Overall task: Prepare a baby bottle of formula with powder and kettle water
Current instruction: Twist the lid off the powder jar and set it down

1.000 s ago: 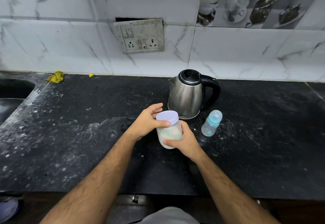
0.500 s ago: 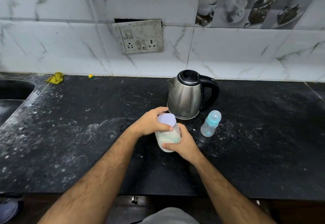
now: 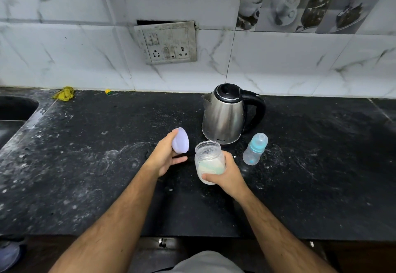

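lilac lid (image 3: 180, 140) off jar (image 3: 210, 162), in left hand (image 3: 166, 157).

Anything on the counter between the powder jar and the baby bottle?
No, the head view shows only bare counter between the powder jar, held by the right hand, and the baby bottle.

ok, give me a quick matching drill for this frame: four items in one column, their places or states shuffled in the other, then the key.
Items:
1. lid
2. jar
3. kettle
4. bottle

Places or states:
A. stands on the counter, capped in blue, right of the jar
B. open, powder inside, gripped by the right hand
C. steel, black lid shut, handle to the right
D. lilac, off the jar, held in the left hand

Pairs: 1-D, 2-B, 3-C, 4-A
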`<state>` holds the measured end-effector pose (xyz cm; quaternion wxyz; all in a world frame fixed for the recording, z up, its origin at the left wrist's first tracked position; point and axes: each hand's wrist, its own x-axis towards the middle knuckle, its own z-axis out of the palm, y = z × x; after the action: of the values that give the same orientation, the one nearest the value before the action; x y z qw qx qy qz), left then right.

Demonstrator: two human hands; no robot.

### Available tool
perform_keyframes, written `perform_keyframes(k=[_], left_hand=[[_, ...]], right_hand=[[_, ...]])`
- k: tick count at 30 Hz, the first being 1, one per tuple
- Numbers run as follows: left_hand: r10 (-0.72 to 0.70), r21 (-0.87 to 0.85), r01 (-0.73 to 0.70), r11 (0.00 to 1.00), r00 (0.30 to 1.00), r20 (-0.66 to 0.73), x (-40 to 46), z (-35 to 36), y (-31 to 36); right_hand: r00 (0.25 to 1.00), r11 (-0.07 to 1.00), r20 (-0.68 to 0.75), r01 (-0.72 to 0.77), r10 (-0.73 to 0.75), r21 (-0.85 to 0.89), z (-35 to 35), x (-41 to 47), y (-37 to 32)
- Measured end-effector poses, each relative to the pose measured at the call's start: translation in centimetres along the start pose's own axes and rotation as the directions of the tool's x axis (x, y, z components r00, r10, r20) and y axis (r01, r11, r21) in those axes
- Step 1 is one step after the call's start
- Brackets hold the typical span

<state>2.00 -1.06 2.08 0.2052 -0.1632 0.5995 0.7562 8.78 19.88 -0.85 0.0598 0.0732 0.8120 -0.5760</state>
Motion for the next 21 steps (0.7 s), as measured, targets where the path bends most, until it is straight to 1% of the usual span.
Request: perform_keyframes(k=[1, 3, 7, 9, 11, 13, 15, 18, 21], left_hand=[[-0.037, -0.058, 0.037, 0.998, 0.999, 0.001, 0.1, -0.4, -0.6], [-0.084, -0.119, 0.081, 0.990, 0.996, -0.022, 0.5, -1.1, -1.7], [-0.115, -0.107, 0.097, 0.990, 0.978, -0.173, 1.3, -1.3, -3.4], [-0.119, -0.036, 0.113, 0.993, 0.954, -0.277, 2.0, -1.3, -4.0], [-0.075, 0.099, 0.120, 0.988, 0.925, -0.373, 2.6, -1.4, -4.3], [-0.022, 0.235, 0.136, 0.962, 0.902, -0.432, 3.3, -1.6, -4.3], [0.031, 0.409, 0.180, 0.894, 0.888, -0.458, 3.7, -1.9, -4.1], [0.101, 0.642, 0.258, 0.722, 0.879, -0.466, 3.9, -2.3, -3.9], [0.175, 0.769, 0.302, 0.563, 0.866, -0.468, 4.1, -2.1, -3.9]], right_hand=[[1.000, 1.000, -0.002, -0.001, 0.001, -0.003, 0.0, 0.0, 0.0], [1.000, 1.000, -0.003, -0.001, 0.001, -0.007, -0.1, 0.0, 0.0], [1.000, 1.000, 0.002, 0.005, -0.005, -0.012, -0.1, 0.1, -0.1], [1.000, 1.000, 0.006, 0.006, -0.006, -0.018, -0.2, 0.2, -0.3], [1.000, 1.000, 0.012, 0.005, -0.005, -0.024, -0.3, 0.2, -0.4], [1.000, 0.999, 0.015, 0.006, -0.006, -0.032, -0.3, 0.2, -0.5], [1.000, 0.999, 0.014, 0.006, -0.005, -0.040, -0.4, 0.2, -0.6], [1.000, 0.999, 0.005, 0.004, -0.003, -0.043, -0.5, 0.3, -0.5], [1.000, 0.999, 0.000, -0.003, 0.003, -0.046, -0.6, 0.3, -0.4]])
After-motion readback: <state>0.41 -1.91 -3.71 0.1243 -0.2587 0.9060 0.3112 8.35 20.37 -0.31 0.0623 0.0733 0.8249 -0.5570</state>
